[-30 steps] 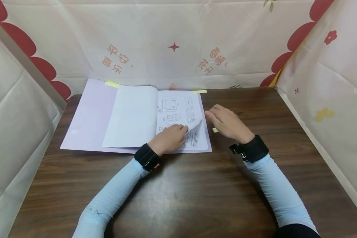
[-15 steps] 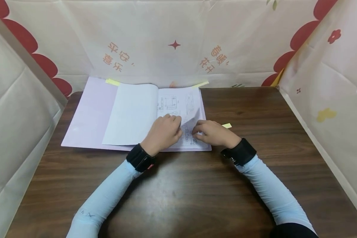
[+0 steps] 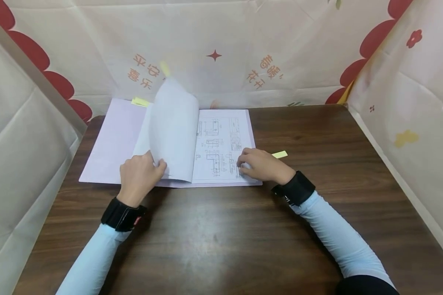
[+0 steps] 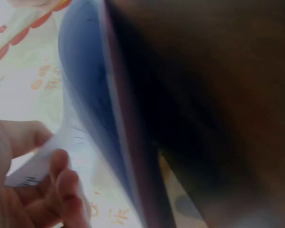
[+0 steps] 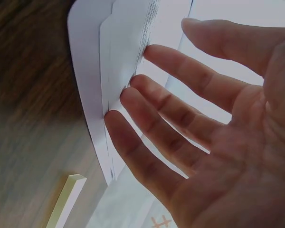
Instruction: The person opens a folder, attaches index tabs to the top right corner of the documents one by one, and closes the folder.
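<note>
A white page (image 3: 175, 131) stands raised and curled above the left half of an open book, its upper corner blurred and carrying a yellow tab (image 3: 165, 69). The left hand (image 3: 140, 174) is at the page's lower left; its grip is closed on the paper, thumb and fingers pinching it, as far as the smeared left wrist view lets one judge. Behind the raised page lies another white page (image 3: 143, 135), with a second yellow tab (image 3: 140, 101) at its top edge. On the book's right half, a printed sheet (image 3: 221, 135) shows line drawings. The right hand (image 3: 262, 166) rests at that sheet's lower right, its grip apart, fingers relaxed and fingertips against the paper. Beneath the pages is a lilac cover (image 3: 103, 155), flat on the brown worktop (image 3: 214, 241). Just beside the right hand lies a pale yellow strip (image 3: 279, 155). Both forearms wear light blue sleeves (image 3: 339, 237) and black wristbands (image 3: 297, 188). A printed cream cloth (image 3: 206, 32) hangs behind the worktop.
</note>
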The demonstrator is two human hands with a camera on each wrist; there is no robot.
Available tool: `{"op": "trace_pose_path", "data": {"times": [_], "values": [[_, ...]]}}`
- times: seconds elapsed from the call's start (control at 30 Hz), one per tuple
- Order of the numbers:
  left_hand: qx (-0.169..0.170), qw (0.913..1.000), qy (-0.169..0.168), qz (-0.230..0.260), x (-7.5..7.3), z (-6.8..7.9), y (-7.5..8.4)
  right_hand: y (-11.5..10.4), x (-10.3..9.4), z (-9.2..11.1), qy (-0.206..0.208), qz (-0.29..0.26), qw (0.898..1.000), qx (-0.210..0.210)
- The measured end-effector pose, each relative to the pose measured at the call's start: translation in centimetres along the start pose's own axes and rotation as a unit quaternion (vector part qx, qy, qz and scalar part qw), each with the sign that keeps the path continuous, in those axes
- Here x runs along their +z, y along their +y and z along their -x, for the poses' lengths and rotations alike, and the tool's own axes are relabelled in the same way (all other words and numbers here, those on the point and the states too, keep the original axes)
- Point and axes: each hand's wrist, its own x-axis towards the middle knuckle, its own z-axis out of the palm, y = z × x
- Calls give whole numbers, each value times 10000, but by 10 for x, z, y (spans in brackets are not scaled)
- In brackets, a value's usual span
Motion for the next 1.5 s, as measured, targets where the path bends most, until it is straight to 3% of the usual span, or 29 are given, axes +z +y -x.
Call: {"op": "trace_pose_path", "data": {"times": [0.23,0.47,0.6,0.73,0.93,1.13,1.3,1.5], "values": [[-287,9979,-485,-309,-2,17,-14,0,0,1,-16,11,10000,67],[-113,9922,-987,-748,-3,18,-14,-2,1,0,-33,-79,9999,108],[13,9904,-1047,-899,-3,19,-6,-2,2,-1,-47,-160,9998,86],[328,9939,-742,-742,-4,17,7,-2,2,-2,-37,-147,9999,72],[1236,9901,-360,-552,2,5,37,0,2,-1,72,-11,10000,28],[1964,9791,-367,-392,10,-6,70,1,1,1,119,-80,9999,48],[2240,9734,-449,-172,17,-15,95,1,1,0,235,-48,9997,75],[2403,9665,-902,88,27,-25,114,1,-2,0,419,-133,9990,77]]}}
